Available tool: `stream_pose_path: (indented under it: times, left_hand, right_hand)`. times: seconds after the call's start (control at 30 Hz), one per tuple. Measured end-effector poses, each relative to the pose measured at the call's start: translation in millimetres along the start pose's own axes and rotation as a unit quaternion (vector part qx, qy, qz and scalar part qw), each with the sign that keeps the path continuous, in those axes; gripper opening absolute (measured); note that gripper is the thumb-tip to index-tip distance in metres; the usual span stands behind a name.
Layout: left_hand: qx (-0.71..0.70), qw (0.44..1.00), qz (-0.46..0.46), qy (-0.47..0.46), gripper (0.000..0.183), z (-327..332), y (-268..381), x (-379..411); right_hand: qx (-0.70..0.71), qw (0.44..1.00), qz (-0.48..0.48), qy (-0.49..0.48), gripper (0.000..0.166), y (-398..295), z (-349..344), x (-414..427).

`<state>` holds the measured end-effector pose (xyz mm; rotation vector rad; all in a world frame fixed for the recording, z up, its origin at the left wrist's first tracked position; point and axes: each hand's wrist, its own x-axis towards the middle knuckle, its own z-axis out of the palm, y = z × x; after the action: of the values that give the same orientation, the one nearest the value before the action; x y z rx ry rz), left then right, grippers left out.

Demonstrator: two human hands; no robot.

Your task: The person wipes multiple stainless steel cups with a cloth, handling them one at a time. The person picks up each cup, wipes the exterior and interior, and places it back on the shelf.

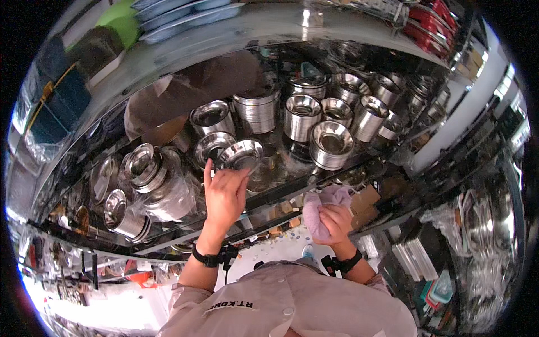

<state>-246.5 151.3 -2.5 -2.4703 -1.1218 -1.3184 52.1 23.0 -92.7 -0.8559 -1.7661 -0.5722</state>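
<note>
My left hand [225,187] grips the near rim of a shallow stainless steel bowl [245,152], which is tilted over the shelf. One finger points away towards another steel bowl [209,143] just behind and to the left, partly covered by the tilted one. In my right hand [334,221] a bunched lilac cloth [313,210] is held in front of the shelf's edge. Stacks of steel bowls stand beyond both hands, among them a tall stack [257,111] and a nearer stack [331,145].
The dark glossy shelf [273,177] has a raised front edge. Plastic-wrapped steelware [172,198] and a leaning bowl stack [126,212] sit at the left. Overhead, a shelf board [269,31] carries blue plates [185,17]. Cardboard [364,202] lies below my right hand.
</note>
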Motion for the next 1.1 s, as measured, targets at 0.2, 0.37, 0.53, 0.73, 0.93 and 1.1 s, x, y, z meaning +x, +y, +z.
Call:
stream_pose_path:
  times: [0.2, 0.37, 0.53, 0.73, 0.93, 1.1]
  left_hand:
    - [-0.18, 0.979, 0.087, -0.049, 0.028, -15, 43, -20]
    - [-0.417, 0.885, 0.157, -0.134, 0.035, -13, 73, -31]
    - [-0.504, 0.825, 0.144, -0.211, 0.046, -1, 89, -41]
    - [-0.352, 0.885, 0.133, -0.274, 0.119, 8, 133, -28]
    - [-0.453, 0.841, 0.048, -0.293, 0.153, 46, 170, -31]
    - [-0.388, 0.909, 0.068, -0.136, 0.146, 71, 194, -22]
  right_hand:
    - [0.212, 0.784, 0.503, 0.294, 0.031, -36, 40, -27]
    - [0.565, 0.441, 0.669, 0.197, 0.054, -33, 10, 13]
    - [0.718, 0.373, 0.564, 0.166, 0.053, -43, -19, 1]
    - [0.608, 0.479, 0.625, 0.104, 0.049, -35, -37, 3]
    - [0.471, 0.613, 0.63, 0.079, 0.049, -29, -63, 24]
    - [0.609, 0.475, 0.629, 0.092, 0.054, -16, -75, 19]
